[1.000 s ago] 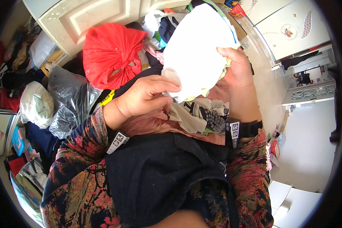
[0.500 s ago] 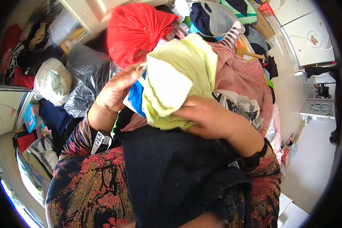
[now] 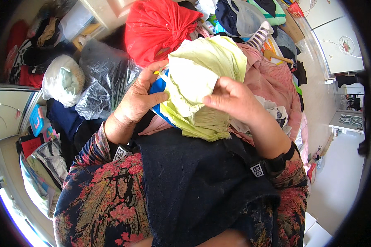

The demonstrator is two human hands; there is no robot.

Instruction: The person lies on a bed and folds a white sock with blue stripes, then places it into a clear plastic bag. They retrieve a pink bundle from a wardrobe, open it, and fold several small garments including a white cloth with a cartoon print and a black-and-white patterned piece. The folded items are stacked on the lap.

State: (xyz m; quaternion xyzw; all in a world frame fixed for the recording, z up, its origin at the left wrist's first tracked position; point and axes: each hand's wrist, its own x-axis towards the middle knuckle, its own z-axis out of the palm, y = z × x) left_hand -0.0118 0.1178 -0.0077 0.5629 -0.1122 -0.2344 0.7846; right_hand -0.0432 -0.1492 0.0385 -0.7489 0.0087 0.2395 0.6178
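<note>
In front of me I hold a folded pale yellow-green cloth point(image 3: 210, 53), with a lighter, nearly white layer lying over its middle. My left hand point(image 3: 142, 92) is closed at its left edge, thumb on top and fingers partly hidden behind. Beside that hand a bright blue piece point(image 3: 157, 87) shows from under the cloth; I cannot tell what it is. My right hand point(image 3: 235, 99) pinches the edge of the pale layer between thumb and fingers. Across my lap lies a dark navy cloth point(image 3: 202, 185).
Beyond the cloth sit a tied red cloth bundle point(image 3: 158, 31), a grey plastic bag point(image 3: 103, 74) and a whitish bag point(image 3: 64, 80). A pink garment point(image 3: 268, 74), a striped sock point(image 3: 259, 35) and a wooden-handled tool point(image 3: 278, 57) lie at the right. White cabinets point(image 3: 338, 41) stand farther right.
My right hand has risen from the cloth's lower edge to pinch the pale layer. My left thumb has come down onto the cloth's left side. The view has shifted slightly.
</note>
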